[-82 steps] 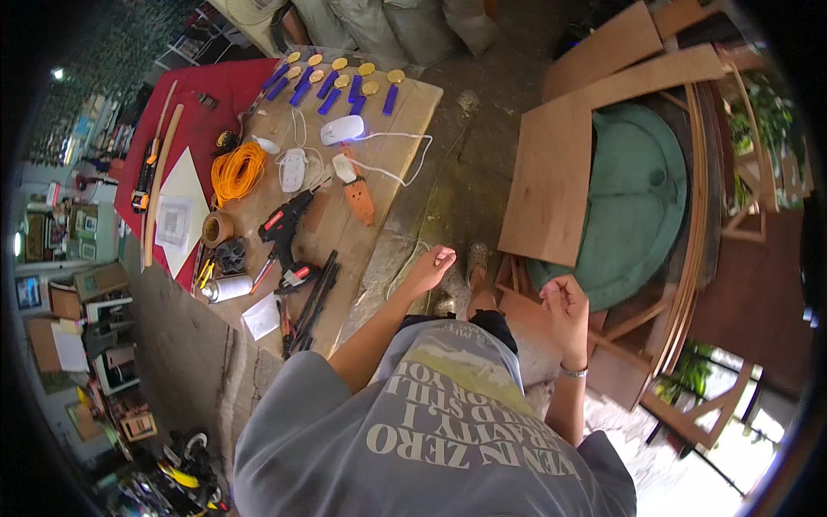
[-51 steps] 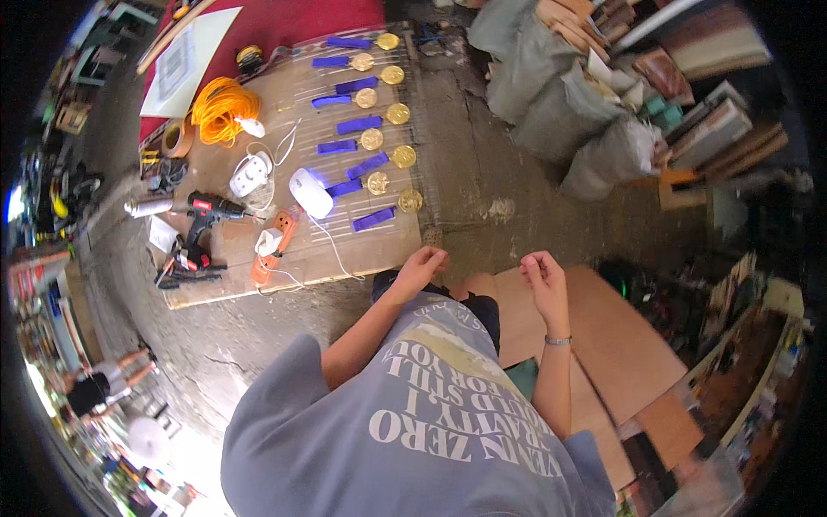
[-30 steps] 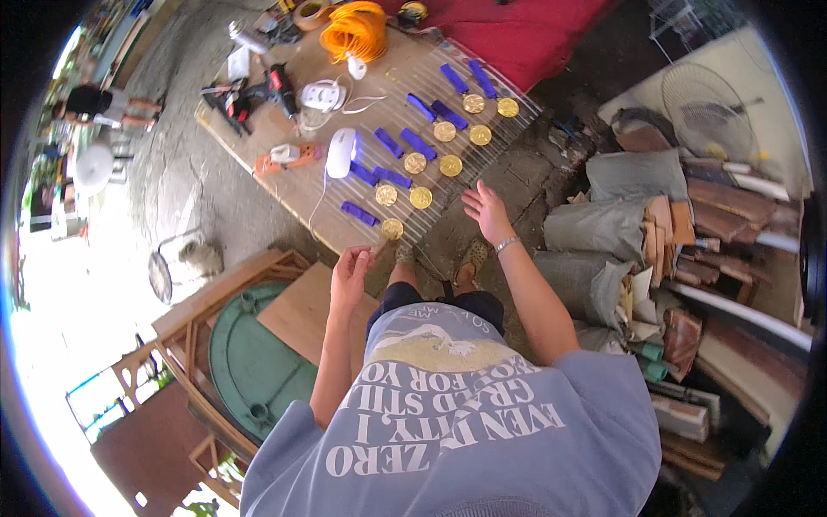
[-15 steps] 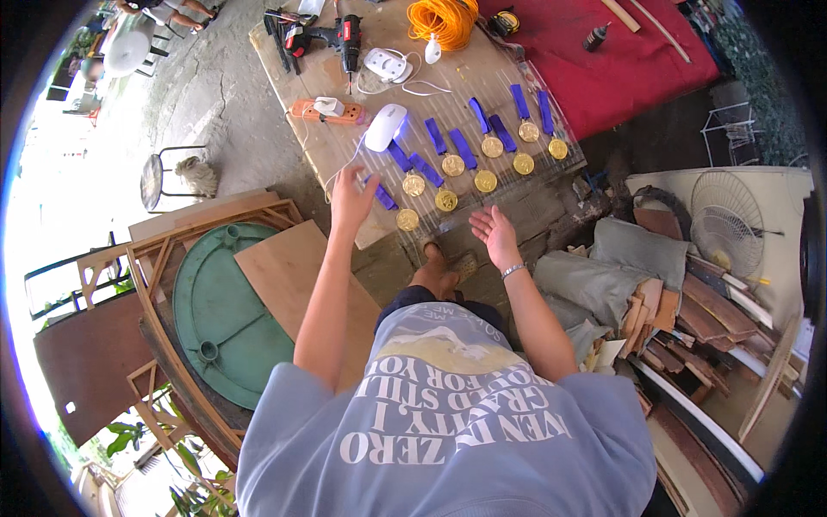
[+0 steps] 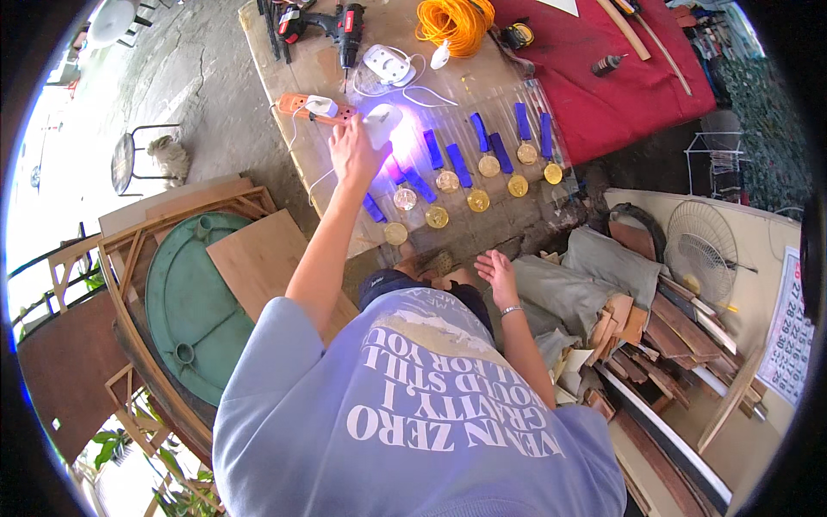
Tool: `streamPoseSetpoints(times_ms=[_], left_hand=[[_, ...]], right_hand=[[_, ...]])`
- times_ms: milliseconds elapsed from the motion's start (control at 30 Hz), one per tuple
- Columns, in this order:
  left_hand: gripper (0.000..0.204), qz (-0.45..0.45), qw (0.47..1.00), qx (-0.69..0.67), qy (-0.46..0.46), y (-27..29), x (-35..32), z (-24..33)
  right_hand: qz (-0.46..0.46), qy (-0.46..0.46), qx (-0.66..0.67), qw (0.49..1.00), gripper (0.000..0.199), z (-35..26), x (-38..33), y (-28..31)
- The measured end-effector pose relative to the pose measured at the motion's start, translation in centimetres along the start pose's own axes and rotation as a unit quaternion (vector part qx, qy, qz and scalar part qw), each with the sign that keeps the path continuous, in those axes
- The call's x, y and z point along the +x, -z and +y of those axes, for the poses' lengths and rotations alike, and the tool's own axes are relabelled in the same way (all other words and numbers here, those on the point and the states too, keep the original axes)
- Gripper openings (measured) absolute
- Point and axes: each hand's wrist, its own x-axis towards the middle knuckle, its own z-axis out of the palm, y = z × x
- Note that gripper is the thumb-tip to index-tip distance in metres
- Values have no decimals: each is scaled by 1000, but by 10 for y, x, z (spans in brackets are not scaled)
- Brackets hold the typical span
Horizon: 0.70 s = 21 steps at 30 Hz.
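My left hand (image 5: 353, 155) is stretched out over the wooden table (image 5: 301, 164) and closes on the left side of a white lamp (image 5: 384, 126). The lamp throws purple light onto the table. Several gold medals (image 5: 469, 191) with blue ribbons lie in a slanted row just right of it, and one medal (image 5: 396, 233) sits near the table's front edge. My right hand (image 5: 498, 274) hangs open and empty below the table's edge, near my knee.
An orange power strip (image 5: 310, 108), a power drill (image 5: 346, 28), a coil of orange cord (image 5: 452, 21) and a red cloth (image 5: 620, 77) lie farther back. A green round tabletop (image 5: 194, 302) and wooden board (image 5: 258, 267) stand left; a fan (image 5: 702, 250) and stacked wood (image 5: 655, 345) right.
My left hand has moved from the medals up to the white lamp, which now glows purple. My right hand has dropped away from the medals to below the table's edge.
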Motion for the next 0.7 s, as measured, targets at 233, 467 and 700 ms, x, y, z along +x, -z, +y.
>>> streamPoseSetpoints(times_ms=[233, 467, 700], left_hand=[[66, -55, 795, -583, 161, 57, -142, -78], [65, 39, 725, -591, 352, 13, -347, -96], [65, 100, 530, -738, 405, -97, -406, -36]], right_hand=[[-52, -19, -23, 998, 40, -11, 19, 11], [-233, -74, -29, 969, 38, -48, 56, 15], [-352, -159, 106, 916, 31, -57, 80, 7]])
